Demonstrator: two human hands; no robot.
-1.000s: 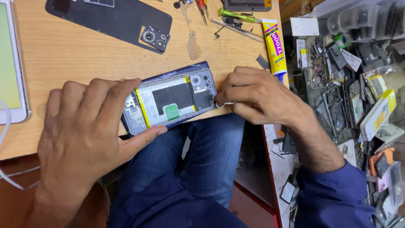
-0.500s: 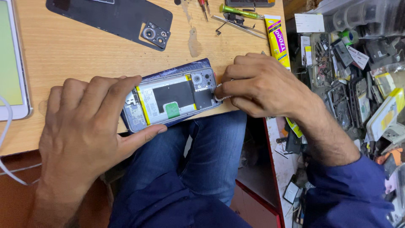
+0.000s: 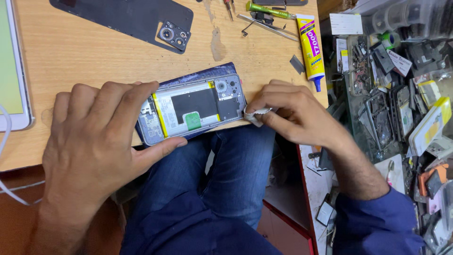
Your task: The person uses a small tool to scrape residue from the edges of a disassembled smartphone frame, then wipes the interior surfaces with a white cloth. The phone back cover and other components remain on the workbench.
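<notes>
**A:** What moved in the last second?

**B:** Not much. My left hand (image 3: 94, 141) is still clamped on the opened phone (image 3: 193, 111), fingers curled over its far left edge, thumb under the near edge. The phone sits back-side up at the near edge of the wooden table (image 3: 85, 52), partly overhanging my lap, same as before.

**A:** Right hand?

**B:** That's the change. A second ago my right hand (image 3: 292, 113) lay closed against the phone's right end with nothing showing in it. Now a small white wad (image 3: 257, 115) shows pinched between thumb and fingertips, touching the phone's near right corner, just beside the camera cluster. Cloth or tissue, can't tell which.

**A:** Reading?

**B:** My judgement: I'm wiping along the frame edge, working that corner. Battery and boards look exposed; no cover on.

**A:** Surroundings?

**B:** Unchanged. Black back cover (image 3: 132, 16) lies far left on the table, well apart. Yellow glue tube (image 3: 311, 45) far right, near the table edge. Parts clutter right of the table.
</notes>
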